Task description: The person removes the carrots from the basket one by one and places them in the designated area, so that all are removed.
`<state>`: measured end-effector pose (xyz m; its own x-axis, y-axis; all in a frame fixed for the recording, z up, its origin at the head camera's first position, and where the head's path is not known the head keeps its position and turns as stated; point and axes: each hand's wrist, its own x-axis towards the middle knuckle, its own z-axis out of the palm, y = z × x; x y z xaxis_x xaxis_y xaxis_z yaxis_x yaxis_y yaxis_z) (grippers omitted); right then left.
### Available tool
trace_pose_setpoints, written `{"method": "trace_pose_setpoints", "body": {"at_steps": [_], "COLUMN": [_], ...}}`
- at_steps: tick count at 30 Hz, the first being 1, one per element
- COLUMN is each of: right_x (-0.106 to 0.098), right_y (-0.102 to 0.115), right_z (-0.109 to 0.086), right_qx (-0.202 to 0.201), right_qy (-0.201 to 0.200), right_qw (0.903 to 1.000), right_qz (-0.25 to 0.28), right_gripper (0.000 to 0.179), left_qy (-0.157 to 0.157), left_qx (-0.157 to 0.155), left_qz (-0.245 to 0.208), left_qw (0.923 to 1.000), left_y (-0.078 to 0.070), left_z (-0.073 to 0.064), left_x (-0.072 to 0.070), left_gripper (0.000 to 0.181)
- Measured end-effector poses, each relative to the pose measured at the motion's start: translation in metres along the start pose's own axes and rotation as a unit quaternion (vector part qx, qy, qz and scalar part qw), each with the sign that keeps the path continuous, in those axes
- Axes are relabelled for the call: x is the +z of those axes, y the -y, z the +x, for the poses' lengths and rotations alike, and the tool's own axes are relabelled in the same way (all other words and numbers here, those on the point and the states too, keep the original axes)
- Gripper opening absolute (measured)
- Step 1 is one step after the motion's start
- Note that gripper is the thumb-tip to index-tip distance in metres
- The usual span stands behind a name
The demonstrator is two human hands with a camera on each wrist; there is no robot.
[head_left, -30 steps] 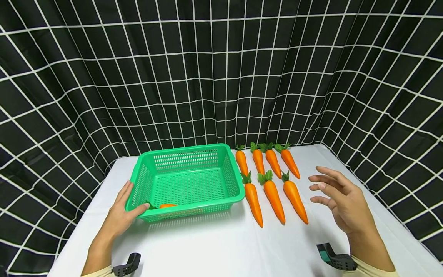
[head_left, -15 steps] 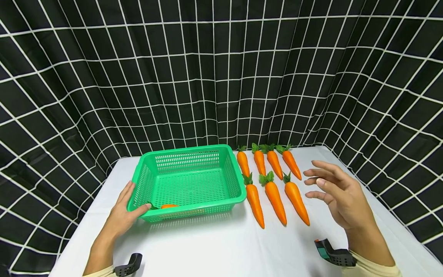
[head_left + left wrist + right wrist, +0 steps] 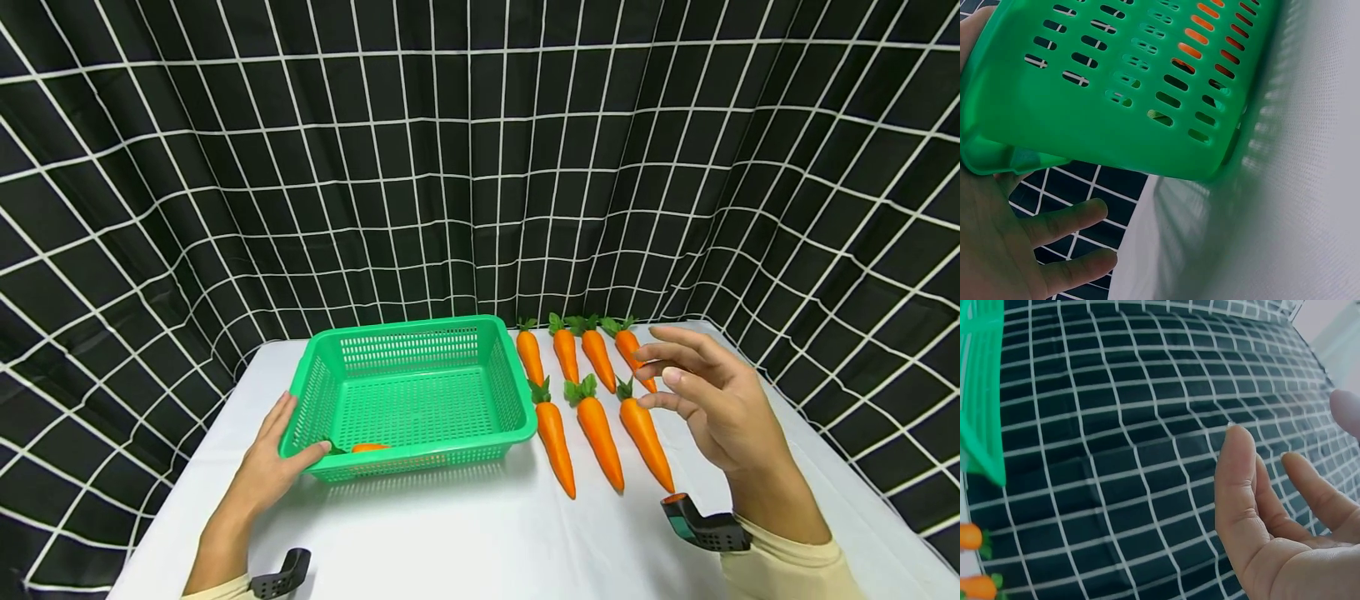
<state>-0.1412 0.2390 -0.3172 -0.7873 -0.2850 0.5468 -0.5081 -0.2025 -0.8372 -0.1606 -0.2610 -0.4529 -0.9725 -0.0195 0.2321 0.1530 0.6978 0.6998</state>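
A green plastic basket point(image 3: 450, 442) with slotted walls stands left of centre. My left hand point(image 3: 258, 475) holds its near left corner, thumb over the front rim and fingers along the outside; two of those fingers point(image 3: 1072, 222) are spread straight in the left wrist view. Inside, against the front wall, lies one carrot point(image 3: 370, 447), mostly hidden. Right of the basket, several carrots with leafy tops lie in two rows. My right hand point(image 3: 727, 408) hovers over the right end, fingers loosely bent and holding nothing. Its fingertips overlap the back right carrot point(image 3: 628, 348) and are near the front right carrot point(image 3: 647, 442).
A white cloth point(image 3: 420, 533) covers the table. Black curtains point(image 3: 480, 167) with a white grid enclose the back and sides. The front row also has a left carrot point(image 3: 556, 450) and a middle carrot point(image 3: 600, 442). Both wrists wear dark straps point(image 3: 708, 527).
My right hand has moved left and slightly away from me, toward the rightmost carrots. The left hand keeps its place on the basket. The head view has shifted slightly.
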Motion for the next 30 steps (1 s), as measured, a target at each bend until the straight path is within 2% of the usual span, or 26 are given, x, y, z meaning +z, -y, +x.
{"method": "trace_pose_setpoints", "body": {"at_steps": [5, 10, 14, 17, 30], "right_x": [0.013, 0.026, 0.036, 0.042, 0.071], "right_y": [-0.003, -0.004, -0.007, -0.012, -0.037], "right_z": [0.013, 0.026, 0.04, 0.052, 0.091], "right_qx": [-0.008, 0.008, 0.005, -0.001, 0.024], "right_qy": [0.019, 0.021, 0.037, 0.051, 0.084], "right_qw": [0.9997, 0.9997, 0.9992, 0.998, 0.9939], "right_qz": [0.014, 0.0, 0.014, 0.036, 0.067], "right_gripper": [0.039, 0.038, 0.038, 0.037, 0.035], "left_qy": [-0.001, -0.001, -0.001, -0.001, -0.002], "left_qx": [0.004, -0.001, -0.001, 0.004, 0.007], "left_qz": [0.003, 0.004, 0.001, 0.001, -0.001], "left_qw": [1.0, 1.0, 1.0, 1.0, 1.0], "left_y": [0.001, 0.0, -0.001, -0.001, 0.0], "left_z": [-0.001, -0.001, 0.0, 0.0, 0.0], "left_x": [0.002, 0.003, 0.001, 0.0, 0.001], "left_gripper": [0.088, 0.088, 0.088, 0.088, 0.087]}}
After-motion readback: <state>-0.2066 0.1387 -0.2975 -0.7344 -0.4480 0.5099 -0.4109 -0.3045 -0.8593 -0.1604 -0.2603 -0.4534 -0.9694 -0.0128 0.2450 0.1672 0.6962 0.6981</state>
